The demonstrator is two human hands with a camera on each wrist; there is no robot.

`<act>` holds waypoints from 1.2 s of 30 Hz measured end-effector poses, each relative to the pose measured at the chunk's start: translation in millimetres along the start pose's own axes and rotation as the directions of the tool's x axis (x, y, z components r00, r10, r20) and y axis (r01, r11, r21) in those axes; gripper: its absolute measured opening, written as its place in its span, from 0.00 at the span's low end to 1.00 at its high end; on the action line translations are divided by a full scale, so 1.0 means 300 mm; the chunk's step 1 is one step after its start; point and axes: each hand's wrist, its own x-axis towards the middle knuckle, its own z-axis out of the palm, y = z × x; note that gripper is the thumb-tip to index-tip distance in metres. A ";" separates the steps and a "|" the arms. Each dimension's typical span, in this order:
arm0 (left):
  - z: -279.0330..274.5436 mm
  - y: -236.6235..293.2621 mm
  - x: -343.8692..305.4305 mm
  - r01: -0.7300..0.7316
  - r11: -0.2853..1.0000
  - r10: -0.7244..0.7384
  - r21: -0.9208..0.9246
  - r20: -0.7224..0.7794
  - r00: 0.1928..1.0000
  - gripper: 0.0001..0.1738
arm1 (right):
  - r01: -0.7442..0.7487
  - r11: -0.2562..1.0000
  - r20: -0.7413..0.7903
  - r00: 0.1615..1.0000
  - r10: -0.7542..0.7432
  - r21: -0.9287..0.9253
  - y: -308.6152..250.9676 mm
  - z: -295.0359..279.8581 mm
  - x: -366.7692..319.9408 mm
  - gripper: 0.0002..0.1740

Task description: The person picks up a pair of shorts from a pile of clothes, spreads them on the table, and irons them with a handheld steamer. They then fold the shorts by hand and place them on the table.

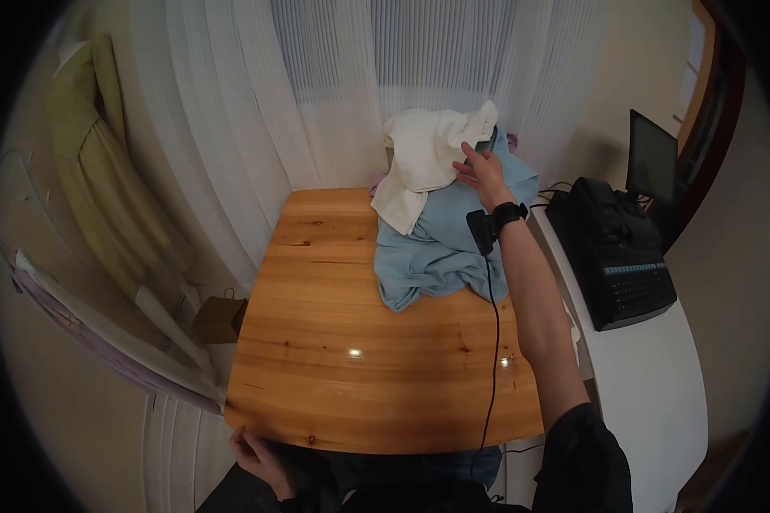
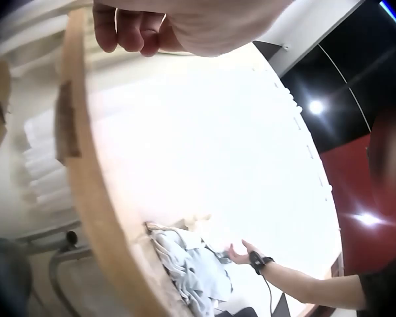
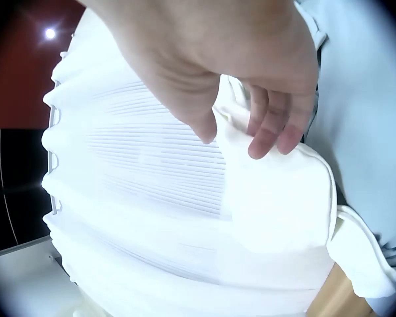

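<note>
A white garment [image 1: 432, 141] lies crumpled on top of a light blue garment [image 1: 441, 231] at the back right of the wooden table. My right hand [image 1: 486, 175] is over the right side of this pile, at the white cloth [image 3: 277, 198]. Its thumb and fingers are apart, with no cloth pinched between them; the fingertips overlap the white fabric in the right wrist view. Down at the near left corner of the table, my left hand [image 1: 261, 462] hangs with loosely bent fingers and holds nothing. The left wrist view shows its fingers [image 2: 129, 30] at the top.
The wooden table [image 1: 316, 282] stands against white curtains [image 1: 222, 111]. On its right, a white desk [image 1: 650, 376] bears a black machine [image 1: 612, 256] and a screen [image 1: 654, 158]. A cable [image 1: 493, 342] runs from my right wrist across the table. Clothes, including a green dress [image 1: 103, 162], hang at left.
</note>
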 end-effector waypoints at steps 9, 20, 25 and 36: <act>0.191 0.228 -0.096 0.078 0.972 0.021 -0.222 0.412 0.911 0.07 | 0.145 0.950 0.268 0.961 -0.069 -0.275 0.078 0.140 -0.021 0.10; 0.445 0.438 -0.143 0.105 0.970 0.068 -0.219 0.661 0.747 0.38 | 0.906 0.407 0.919 0.257 -0.299 -0.121 0.170 0.048 -1.054 0.08; 0.386 0.352 -0.164 0.165 0.986 -0.108 0.026 0.853 0.510 0.42 | 0.869 0.490 0.984 0.143 -0.106 -0.073 0.238 -0.063 -1.371 0.13; 0.330 0.314 -0.114 0.011 0.995 -0.094 0.094 0.958 0.270 0.14 | 0.687 0.688 0.964 0.255 0.069 -0.231 0.241 -0.238 -1.179 0.25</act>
